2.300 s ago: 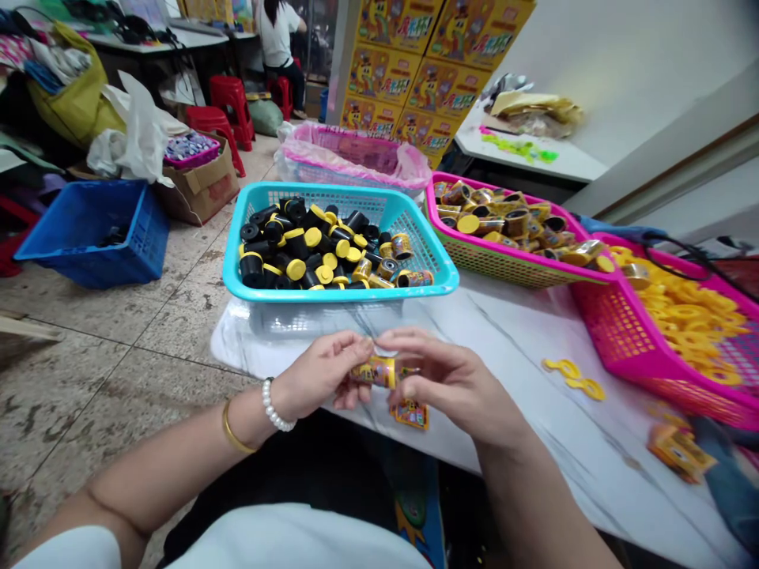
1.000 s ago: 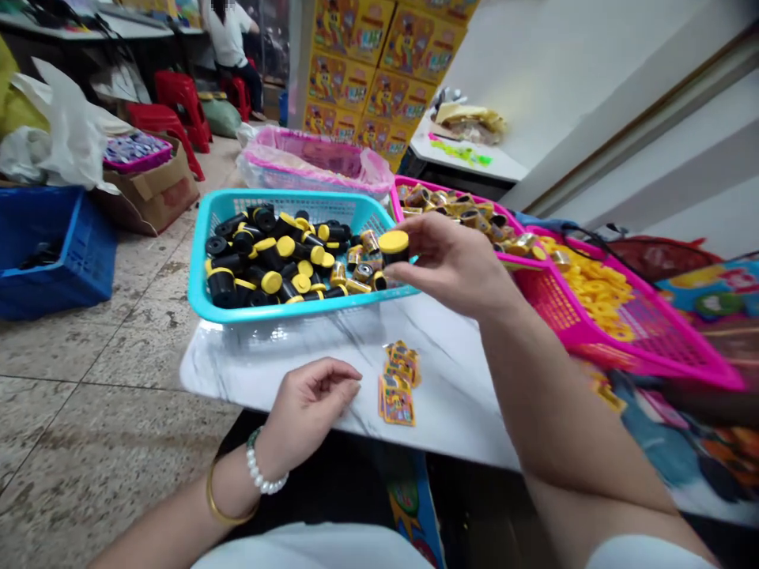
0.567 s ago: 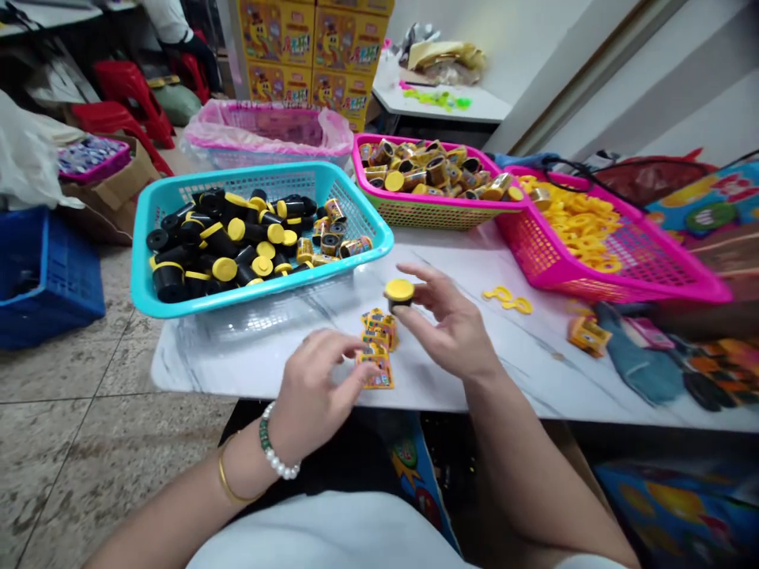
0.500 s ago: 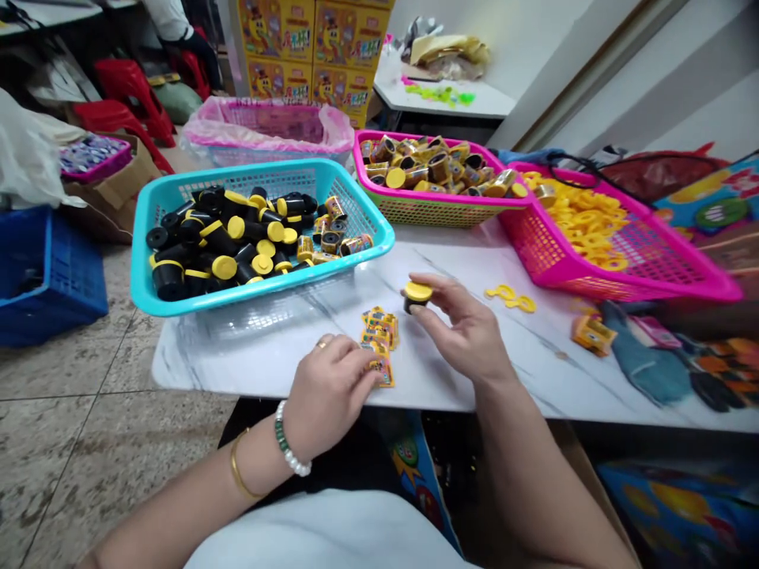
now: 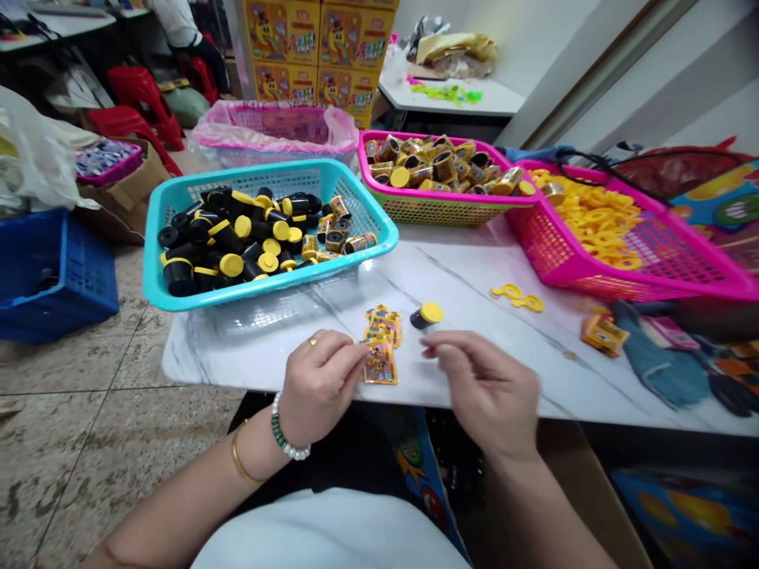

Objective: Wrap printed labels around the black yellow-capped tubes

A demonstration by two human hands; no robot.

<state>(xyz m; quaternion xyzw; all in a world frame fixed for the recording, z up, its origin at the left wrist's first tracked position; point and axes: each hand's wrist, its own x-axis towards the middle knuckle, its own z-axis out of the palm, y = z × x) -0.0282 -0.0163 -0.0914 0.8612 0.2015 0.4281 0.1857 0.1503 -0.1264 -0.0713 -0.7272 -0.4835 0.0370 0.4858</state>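
My left hand (image 5: 320,383) is closed in a pinch at the left edge of a small pile of yellow printed stickers (image 5: 380,359); its fingertips meet the corner of the front one. A black cup with a yellow lid (image 5: 428,314) lies tilted on the white table (image 5: 266,348), just right of the pile. My right hand (image 5: 489,387) is off the cup, nearer the table's front edge, its fingers curled and slightly blurred; whether anything is between them cannot be made out. Two yellow ring pieces (image 5: 517,297) lie further right.
A turquoise basket (image 5: 273,292) holds black cups with yellow lids. Pink baskets hold wrapped cups (image 5: 444,207) and yellow rings (image 5: 628,286). A teal glove (image 5: 667,367) and a small yellow box (image 5: 603,335) lie at right. A person (image 5: 178,24) sits far back left.
My right hand has let go of the lidded cup, which now rests on the table, and has drawn back toward me. My left hand has shifted slightly left on the sticker pile.
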